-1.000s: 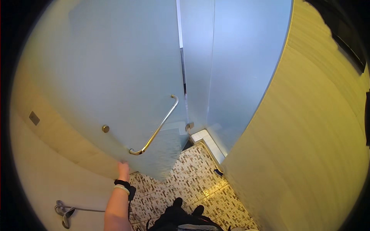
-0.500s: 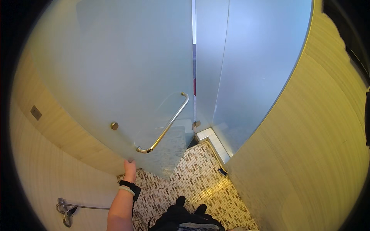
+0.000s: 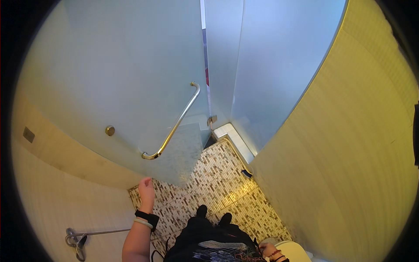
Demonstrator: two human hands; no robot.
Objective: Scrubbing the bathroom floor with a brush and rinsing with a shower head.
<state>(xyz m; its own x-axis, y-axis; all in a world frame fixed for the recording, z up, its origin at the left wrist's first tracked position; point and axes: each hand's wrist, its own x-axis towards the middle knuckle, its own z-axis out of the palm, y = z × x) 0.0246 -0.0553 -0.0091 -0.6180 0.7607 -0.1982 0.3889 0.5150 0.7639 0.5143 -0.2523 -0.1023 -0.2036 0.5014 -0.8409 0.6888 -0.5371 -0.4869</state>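
My left hand (image 3: pixel 147 188) is raised beside the lower edge of a frosted glass door (image 3: pixel 109 78), its fingers curled in with nothing visible in them. A black band and a pale bracelet circle that wrist. Across the door slants a metal bar handle (image 3: pixel 176 124), and a round metal knob (image 3: pixel 110 130) is fixed to its left; my hand is below both and apart from them. At the lower edge my right hand (image 3: pixel 266 249), with red beads at the wrist, hangs by a cream rounded lid (image 3: pixel 294 252). Its fingers are too dark and small to read.
Frosted glass panels (image 3: pixel 262 65) stand right of the door, above a white raised sill (image 3: pixel 235 142). A small dark object (image 3: pixel 246 174) lies on the mosaic floor (image 3: pixel 222 174). Pale walls curve in on both sides; the left one carries a metal rail (image 3: pixel 102 232) with a hook-like fitting.
The view has shifted, so the door and its handle sit further left and higher. My left hand has come away from the door's edge. My right hand and the cream lid have come into view.
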